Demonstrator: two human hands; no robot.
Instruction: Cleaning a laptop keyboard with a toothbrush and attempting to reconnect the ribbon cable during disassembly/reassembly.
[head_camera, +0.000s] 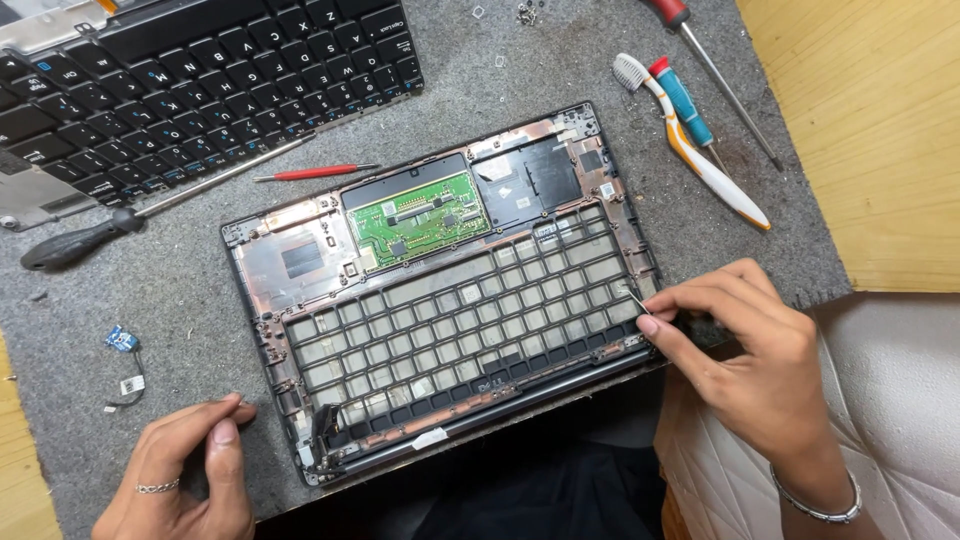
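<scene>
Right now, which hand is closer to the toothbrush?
The right hand. It sits at the laptop frame's right edge, just below the toothbrush. The left hand rests far off at the mat's lower left.

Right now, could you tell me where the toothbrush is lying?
In the head view the white and orange toothbrush lies on the grey mat at upper right, beyond the laptop frame, beside the teal-handled screwdriver.

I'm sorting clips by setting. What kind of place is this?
Probably a small electronics repair bench: an opened laptop shell lies on a grey felt mat, with a removed keyboard and screwdrivers beside it.
</scene>
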